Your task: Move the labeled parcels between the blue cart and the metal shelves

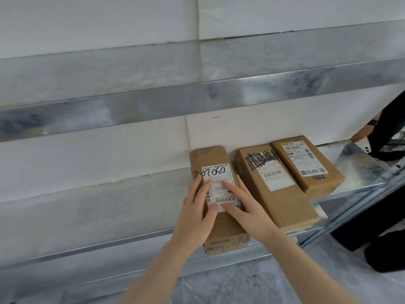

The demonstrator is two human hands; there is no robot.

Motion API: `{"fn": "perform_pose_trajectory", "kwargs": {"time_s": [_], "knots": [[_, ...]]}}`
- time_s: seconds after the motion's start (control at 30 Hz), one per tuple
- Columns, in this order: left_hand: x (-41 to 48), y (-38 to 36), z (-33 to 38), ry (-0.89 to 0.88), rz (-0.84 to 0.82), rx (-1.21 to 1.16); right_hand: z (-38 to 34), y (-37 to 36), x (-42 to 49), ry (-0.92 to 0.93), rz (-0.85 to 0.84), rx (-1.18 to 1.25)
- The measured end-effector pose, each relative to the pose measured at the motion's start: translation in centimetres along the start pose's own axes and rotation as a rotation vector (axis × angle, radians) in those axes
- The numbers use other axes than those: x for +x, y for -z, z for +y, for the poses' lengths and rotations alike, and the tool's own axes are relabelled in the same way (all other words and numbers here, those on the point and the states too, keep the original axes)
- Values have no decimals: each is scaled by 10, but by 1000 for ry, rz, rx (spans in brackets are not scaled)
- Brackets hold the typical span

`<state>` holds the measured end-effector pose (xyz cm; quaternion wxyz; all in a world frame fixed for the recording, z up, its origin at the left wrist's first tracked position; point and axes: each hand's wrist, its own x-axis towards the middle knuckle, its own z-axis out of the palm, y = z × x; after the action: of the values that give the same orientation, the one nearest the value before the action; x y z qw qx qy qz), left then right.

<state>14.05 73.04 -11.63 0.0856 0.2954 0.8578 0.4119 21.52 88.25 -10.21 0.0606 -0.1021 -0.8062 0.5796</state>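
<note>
Left hand (197,212) and right hand (247,212) press flat, fingers straight, on one labeled parcel (208,156). Three parcels in all lie on the metal shelf (109,216), lengthwise toward the wall (87,154).

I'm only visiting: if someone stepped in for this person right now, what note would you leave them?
Left hand: flat on the left parcel, fingers straight.
Right hand: flat on the same parcel.
Middle parcel and right parcel lie fully on the shelf.
The left parcel overhangs the shelf's front edge.
Left to do: probably slide it fully in, though it could be coming out. The cart is out of view.
</note>
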Motion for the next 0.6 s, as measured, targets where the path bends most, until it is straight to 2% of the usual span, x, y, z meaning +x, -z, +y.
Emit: {"fn": "perform_pose_trajectory", "kwargs": {"time_s": [0.13,0.27,0.6], "knots": [[-38,36,-18,59,102,-2,-19,-43,-3,47,-87,43],[-93,109,-49,137,255,66,-59,-124,0,101,-246,48],[-289,313,-158,465,670,180,-188,-417,-11,284,-740,38]]}}
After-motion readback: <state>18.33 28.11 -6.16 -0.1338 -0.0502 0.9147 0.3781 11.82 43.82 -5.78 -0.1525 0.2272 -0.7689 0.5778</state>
